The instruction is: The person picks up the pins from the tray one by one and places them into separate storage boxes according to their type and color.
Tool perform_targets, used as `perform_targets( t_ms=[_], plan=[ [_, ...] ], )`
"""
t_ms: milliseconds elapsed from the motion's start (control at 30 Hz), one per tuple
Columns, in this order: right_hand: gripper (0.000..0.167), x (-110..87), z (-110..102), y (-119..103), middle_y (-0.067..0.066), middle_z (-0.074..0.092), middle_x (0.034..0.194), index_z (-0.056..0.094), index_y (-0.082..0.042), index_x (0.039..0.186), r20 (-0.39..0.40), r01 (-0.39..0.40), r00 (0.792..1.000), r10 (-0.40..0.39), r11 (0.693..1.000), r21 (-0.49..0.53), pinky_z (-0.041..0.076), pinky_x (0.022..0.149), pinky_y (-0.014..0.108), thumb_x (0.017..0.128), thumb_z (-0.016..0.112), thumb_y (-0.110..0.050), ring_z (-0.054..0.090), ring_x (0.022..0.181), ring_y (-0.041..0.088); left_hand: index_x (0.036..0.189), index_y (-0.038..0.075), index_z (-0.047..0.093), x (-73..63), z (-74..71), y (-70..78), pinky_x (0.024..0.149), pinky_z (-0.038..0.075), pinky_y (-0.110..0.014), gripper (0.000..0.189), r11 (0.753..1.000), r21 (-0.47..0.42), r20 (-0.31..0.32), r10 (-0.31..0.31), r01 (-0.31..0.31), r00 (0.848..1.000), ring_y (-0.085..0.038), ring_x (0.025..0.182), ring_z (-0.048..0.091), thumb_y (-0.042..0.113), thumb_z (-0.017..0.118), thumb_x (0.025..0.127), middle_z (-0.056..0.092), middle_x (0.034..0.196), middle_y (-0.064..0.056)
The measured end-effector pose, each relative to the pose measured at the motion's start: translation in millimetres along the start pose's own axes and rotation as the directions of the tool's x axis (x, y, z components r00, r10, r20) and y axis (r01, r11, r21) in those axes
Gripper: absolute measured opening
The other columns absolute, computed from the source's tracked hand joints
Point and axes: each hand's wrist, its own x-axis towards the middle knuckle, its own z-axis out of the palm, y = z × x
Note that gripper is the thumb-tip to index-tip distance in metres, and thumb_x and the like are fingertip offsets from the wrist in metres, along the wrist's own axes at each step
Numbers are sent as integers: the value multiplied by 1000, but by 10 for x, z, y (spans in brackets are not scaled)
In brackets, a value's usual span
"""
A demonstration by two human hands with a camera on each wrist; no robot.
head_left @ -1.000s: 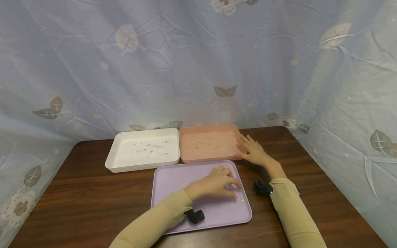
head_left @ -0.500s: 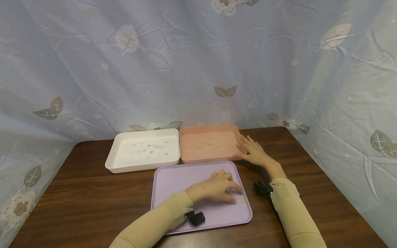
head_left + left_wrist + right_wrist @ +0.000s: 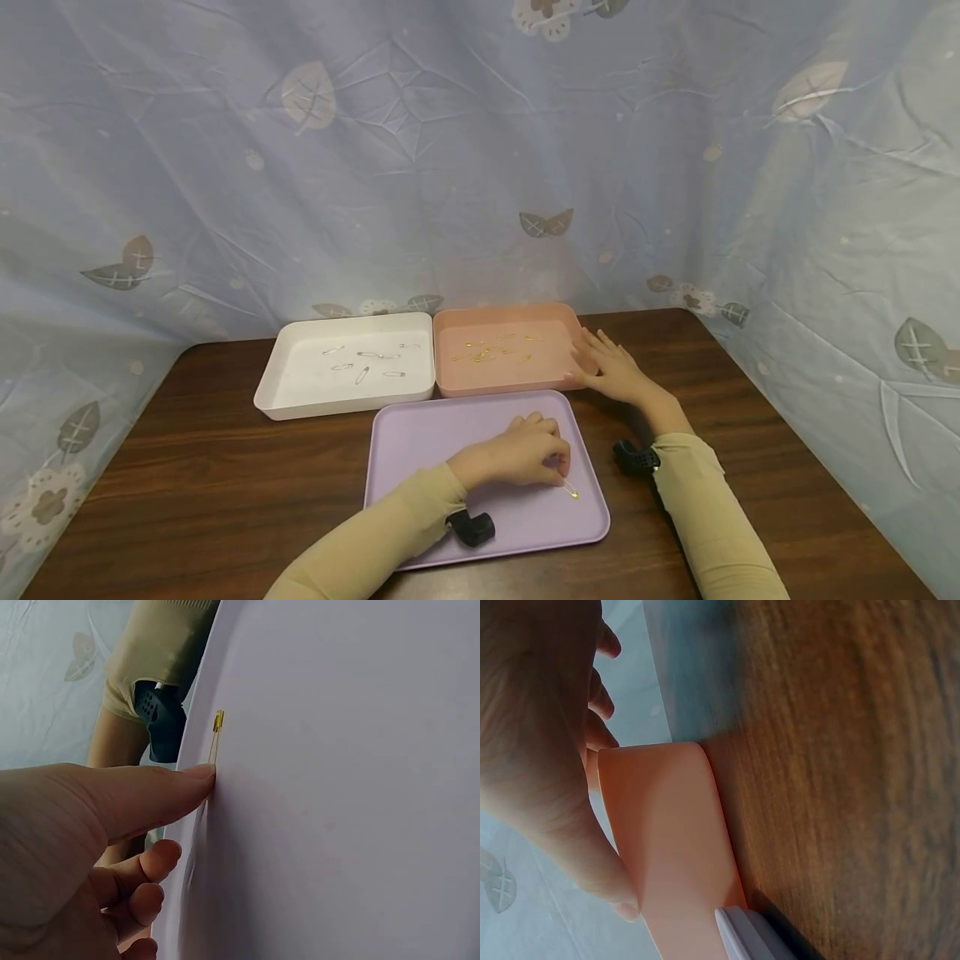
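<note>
My left hand (image 3: 517,452) is over the right part of the lilac tray (image 3: 420,417) and pinches a gold safety pin (image 3: 572,491) between thumb and forefinger. In the left wrist view the pin's gold cap (image 3: 218,721) sticks out past the thumb tip, and its other end is partly hidden by the hand. My right hand (image 3: 615,368) rests at the right edge of the pink tray (image 3: 517,382), fingers spread and thumb along the rim. That tray's orange-pink wall (image 3: 667,817) shows close under the hand in the right wrist view.
Several gold safety pins (image 3: 483,355) lie inside the pink tray. Left of it, a white tray (image 3: 300,402) holds several silver safety pins (image 3: 362,374). All the trays stand on a dark wooden table (image 3: 225,483), with a patterned curtain (image 3: 450,167) behind and at the sides.
My left thumb and forefinger have closed on the gold safety pin, which has shifted slightly left and tilted on the lilac tray. The right hand has stayed still.
</note>
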Motion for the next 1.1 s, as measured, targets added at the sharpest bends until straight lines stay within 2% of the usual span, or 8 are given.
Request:
perform_targets(
  t_ms=[233, 633, 867, 1100],
  plan=[
    [76, 7, 6, 2, 16, 16, 163, 36, -10, 151, -4, -4, 1000, 4, 1000, -2, 11, 115, 69, 92, 58, -52, 9, 150, 43, 75, 32, 65, -7, -18, -3, 71, 26, -21, 12, 999, -28, 28, -18, 19, 999, -4, 86, 36, 38, 74, 82, 48, 87, 15],
    [76, -13, 9, 7, 16, 16, 163, 35, -10, 151, -3, -1, 1000, 1, 1000, -7, 11, 114, 69, 92, 57, -52, 9, 150, 44, 76, 32, 64, -10, -14, 8, 71, 26, -21, 13, 1000, 7, 45, -6, 6, 999, -4, 87, 38, 39, 71, 84, 48, 88, 15],
    [76, -10, 1, 8, 17, 15, 163, 34, -10, 151, 1, 1, 1000, -1, 1000, -2, 11, 114, 70, 92, 57, -51, 8, 150, 44, 78, 32, 65, -26, -62, -5, 71, 26, -21, 12, 1000, 16, 29, -2, 1, 1000, -5, 89, 38, 39, 70, 85, 50, 90, 14],
    [77, -5, -6, -7, 16, 14, 163, 34, -10, 152, 7, -7, 1000, 7, 1000, 7, 10, 114, 70, 92, 57, -53, 7, 150, 43, 79, 30, 67, -40, -176, -56, 75, 28, -23, 8, 1000, 4, -16, -3, 3, 1000, -8, 93, 44, 33, 71, 84, 55, 94, 11]
  ],
)
